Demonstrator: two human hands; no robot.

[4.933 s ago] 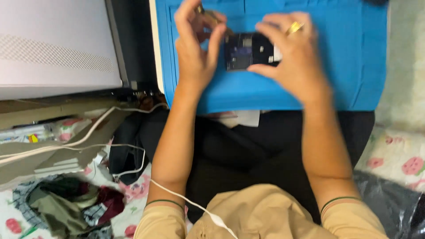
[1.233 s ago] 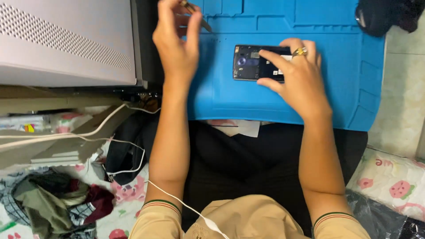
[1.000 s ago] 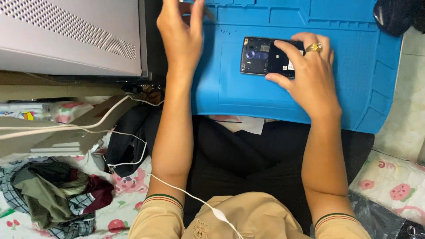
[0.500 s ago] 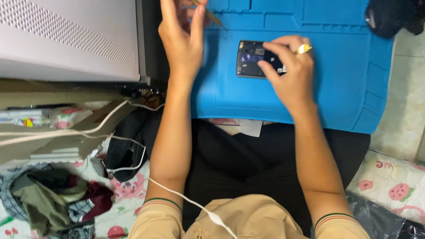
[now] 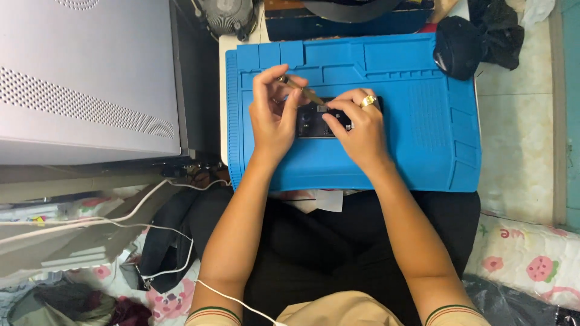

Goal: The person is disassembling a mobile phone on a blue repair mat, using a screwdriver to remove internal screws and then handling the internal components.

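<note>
Holding position: the left hand (image 5: 275,118) pinches a slim brass-coloured tool (image 5: 300,90) between thumb and fingers, its grip closed on the shaft.
Tool axis: runs from upper left to lower right, tip aimed down at the phone (image 5: 314,119) (the tip's exact contact point is too small to tell).
Steadying hand: the right hand (image 5: 357,130) rests on the phone's right part, fingertips pressing its top face; its grip is closed loosely over the device rather than clamped round it.
Key relation: the phone lies just right of and below the left grip, long axis left to right across the mat; the tool hand is nearer the exposed left end, the ring-bearing hand covers the other end.
Phone location: flat on the blue work mat (image 5: 423,139), near its middle, between both hands.
Phone appearance: dark, rectangular, back uncovered, internal parts and a round camera module visible.
Surroundings: grey perforated case (image 5: 84,90) to the left; black pouch (image 5: 459,51) at the mat's far right corner.
</note>
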